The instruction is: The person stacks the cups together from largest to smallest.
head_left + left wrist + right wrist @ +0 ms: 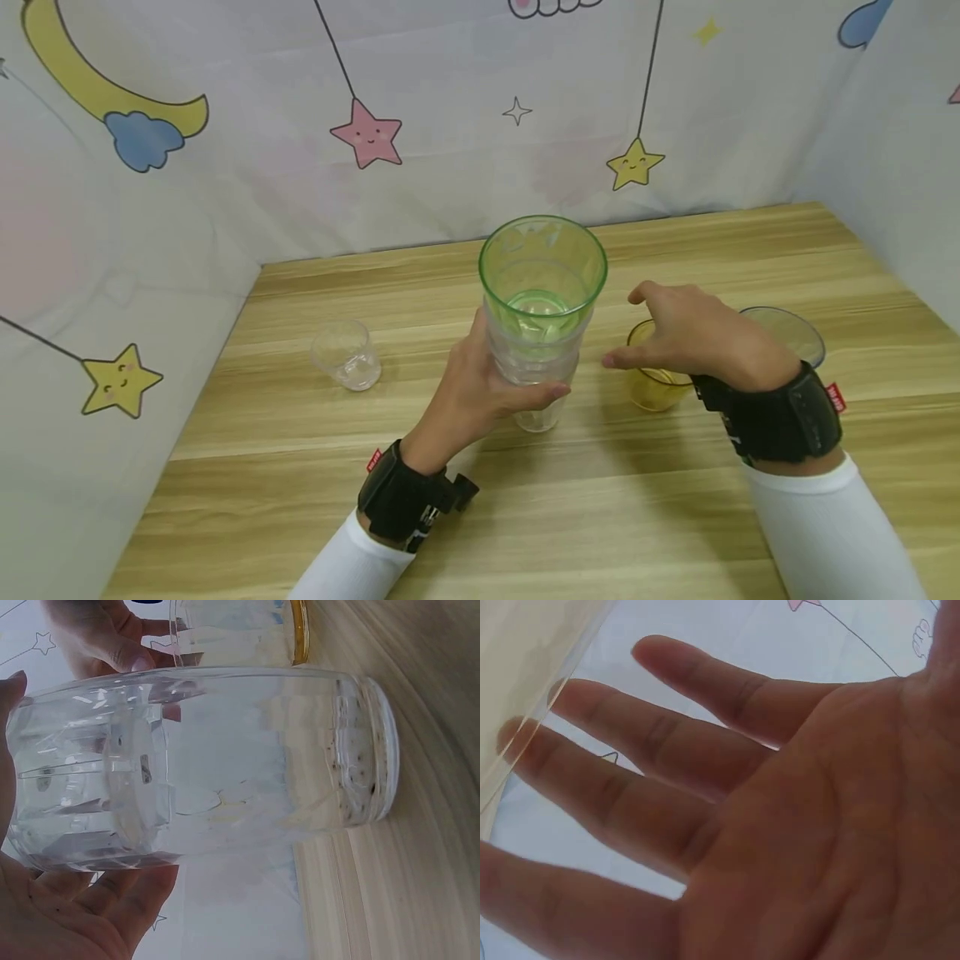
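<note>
My left hand (487, 379) grips an upright stack of glasses, fingers and thumb wrapped around its side. On top of the stack is a green-tinted glass (543, 271), nested in clear glass (534, 365) below. In the left wrist view the clear glass (232, 769) lies sideways across the picture, its thick base to the right. Over an amber glass (652, 390) on the table hovers my right hand (697, 333), thumb and fingers spread apart. The right wrist view has its fingers (630, 799) nearly straight beside a see-through edge; whether they touch it I cannot tell.
A small clear glass (347, 357) stands on the wooden table (300, 500) to the left. Behind my right wrist a clear glass with a bluish rim (787, 333) is partly hidden. A patterned cloth (450, 183) hangs along the table's back edge.
</note>
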A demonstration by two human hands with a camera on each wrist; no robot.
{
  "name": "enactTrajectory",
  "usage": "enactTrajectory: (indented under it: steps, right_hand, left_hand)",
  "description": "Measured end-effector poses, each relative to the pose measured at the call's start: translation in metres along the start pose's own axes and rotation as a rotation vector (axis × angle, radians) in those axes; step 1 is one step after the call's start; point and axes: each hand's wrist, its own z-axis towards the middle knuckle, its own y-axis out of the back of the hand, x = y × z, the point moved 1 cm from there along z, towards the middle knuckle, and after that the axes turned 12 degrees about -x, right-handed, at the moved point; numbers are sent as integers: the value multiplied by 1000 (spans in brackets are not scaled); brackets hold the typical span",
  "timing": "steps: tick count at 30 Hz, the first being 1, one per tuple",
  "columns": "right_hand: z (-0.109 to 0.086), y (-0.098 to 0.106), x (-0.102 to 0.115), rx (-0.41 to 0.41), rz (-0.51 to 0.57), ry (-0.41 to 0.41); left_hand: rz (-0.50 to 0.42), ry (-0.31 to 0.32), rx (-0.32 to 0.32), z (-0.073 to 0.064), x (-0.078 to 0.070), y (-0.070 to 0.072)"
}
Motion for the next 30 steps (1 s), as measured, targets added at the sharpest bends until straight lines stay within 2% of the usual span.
enactTrajectory:
  steps: [8, 16, 30]
  right_hand:
    - [1, -3, -1, -3, -39, -27]
    - [0, -2, -2, -6, -127, -64]
    - [1, -1, -2, -6, -119, -65]
  left_hand:
    - [6, 1, 2, 1, 0, -1]
    - [24, 6, 4, 1, 1, -1]
    - [12, 4, 0, 1, 0, -1]
